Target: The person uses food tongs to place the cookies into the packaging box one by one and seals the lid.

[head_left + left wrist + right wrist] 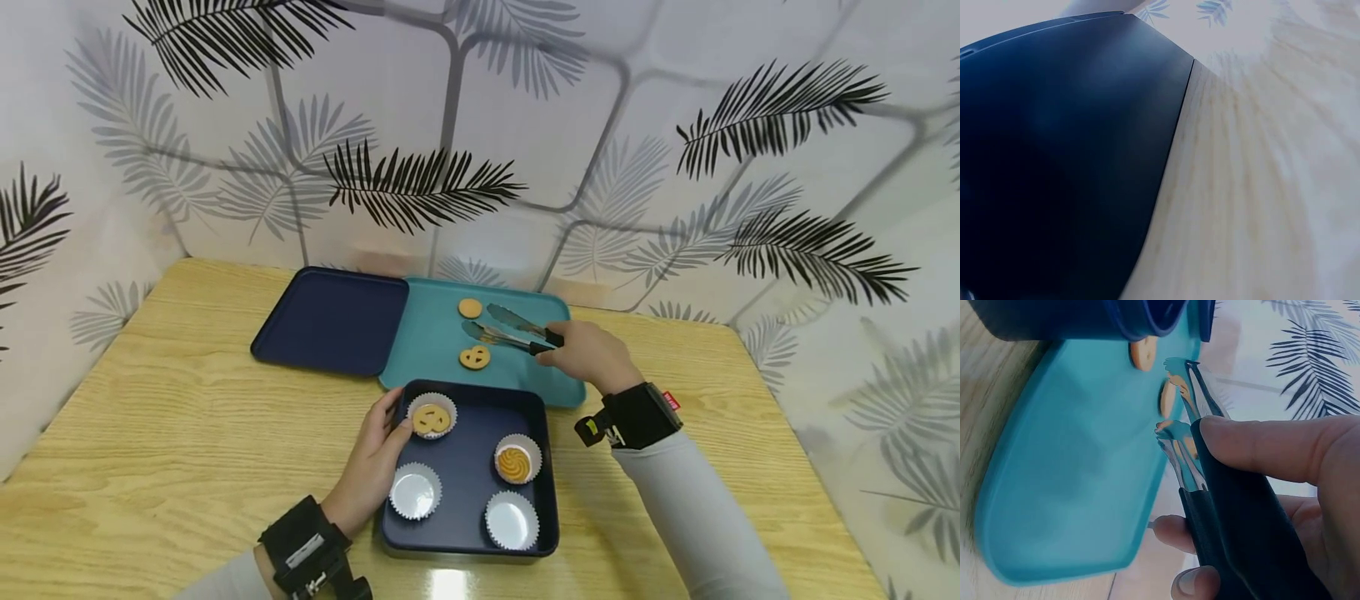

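My left hand (367, 468) grips the left wall of a dark blue square box (468, 492), thumb over the rim; in the left wrist view the box's wall (1072, 144) fills one side. Inside stand several white paper cups: one with a pretzel cookie (431, 419), one with a swirl cookie (513, 464), and two bare ones (415, 492). My right hand (596, 354) holds metal tongs (517, 342) by their black handles (1241, 506). The tong tips are spread above the teal tray (420, 333), near a round cookie (470, 308) and a pretzel-shaped cookie (475, 358).
A dark blue rectangular lid or tray (330, 321) lies left of the teal tray, against its edge. Both sit on a light wooden table (187, 417). A leaf-patterned curtain (420, 125) hangs close behind the table's back edge.
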Action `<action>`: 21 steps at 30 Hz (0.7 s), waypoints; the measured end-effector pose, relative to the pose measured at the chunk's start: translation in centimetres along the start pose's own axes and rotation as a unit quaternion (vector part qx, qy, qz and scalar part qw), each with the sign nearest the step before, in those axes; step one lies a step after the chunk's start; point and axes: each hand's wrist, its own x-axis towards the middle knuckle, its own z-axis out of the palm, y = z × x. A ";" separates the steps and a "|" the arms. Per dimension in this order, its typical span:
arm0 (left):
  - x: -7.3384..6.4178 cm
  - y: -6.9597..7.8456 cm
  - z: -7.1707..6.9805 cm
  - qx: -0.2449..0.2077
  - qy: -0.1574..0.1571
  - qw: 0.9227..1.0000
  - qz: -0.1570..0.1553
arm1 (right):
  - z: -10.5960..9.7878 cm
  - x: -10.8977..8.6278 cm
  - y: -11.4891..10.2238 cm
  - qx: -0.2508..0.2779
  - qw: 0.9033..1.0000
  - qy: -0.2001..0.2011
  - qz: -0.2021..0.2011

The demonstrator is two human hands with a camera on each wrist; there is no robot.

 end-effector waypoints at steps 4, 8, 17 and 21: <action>0.0 0.1 0.0 0.002 -0.002 1.000 0.000 | 0.1 0.6 -0.4 0.000 1.000 -0.001 -0.002; 0.1 0.3 -0.2 0.001 -0.004 1.000 0.000 | 0.1 1.2 -0.9 0.003 1.000 0.006 -0.009; 0.0 0.1 -0.2 -0.003 -0.004 1.000 -0.001 | 0.3 2.3 -2.1 0.009 1.000 0.005 -0.014; 0.0 0.0 -0.1 -0.003 -0.002 1.000 0.000 | 0.7 2.4 -2.2 0.012 1.000 0.011 -0.014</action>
